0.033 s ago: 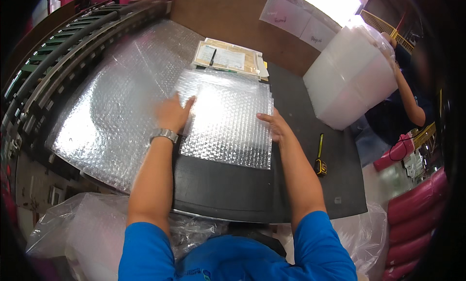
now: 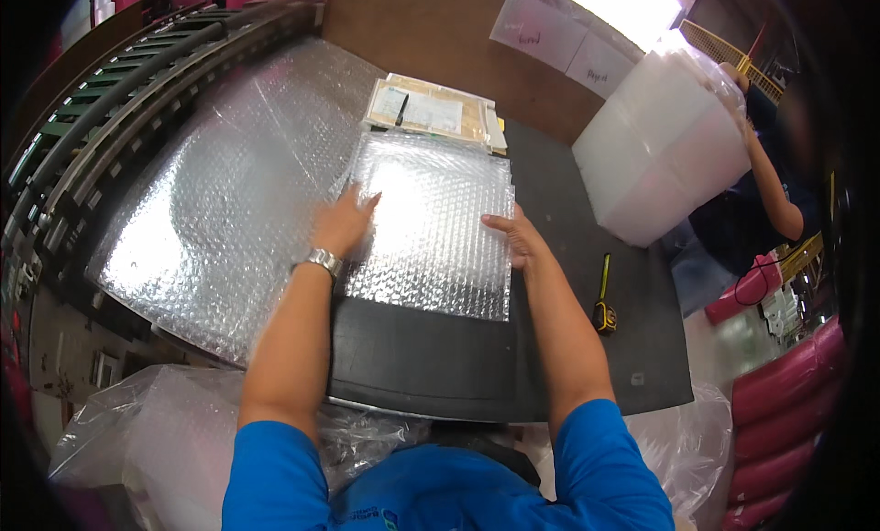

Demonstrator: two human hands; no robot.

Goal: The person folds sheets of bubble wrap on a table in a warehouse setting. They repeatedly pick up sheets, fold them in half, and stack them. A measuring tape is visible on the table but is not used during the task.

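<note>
A stack of clear bubble-wrap sheets [image 2: 431,247] lies flat on the black tabletop [image 2: 422,357] in front of me. Along the stack's left edge is my left hand [image 2: 344,224], its thumb over the top sheet and its fingers at the side. My right hand [image 2: 521,238] grips the right edge, thumb on top; its other fingers are partly hidden at the side. Left of the stack spreads a large piece of bubble wrap [image 2: 229,201], and strong glare covers part of both.
Papers and a pen lie on a clipboard [image 2: 435,109] behind the stack. A tape measure [image 2: 604,317], partly drawn out, rests at right. Beyond it a person [image 2: 775,183] holds a tall block of whitish packaging [image 2: 660,146]. A roller conveyor [image 2: 101,100] runs along the left.
My left hand has moved slightly right and nearer to me, against the stack's left edge. The top sheet's left side now lines up more closely with the stack. My right hand has barely moved.
</note>
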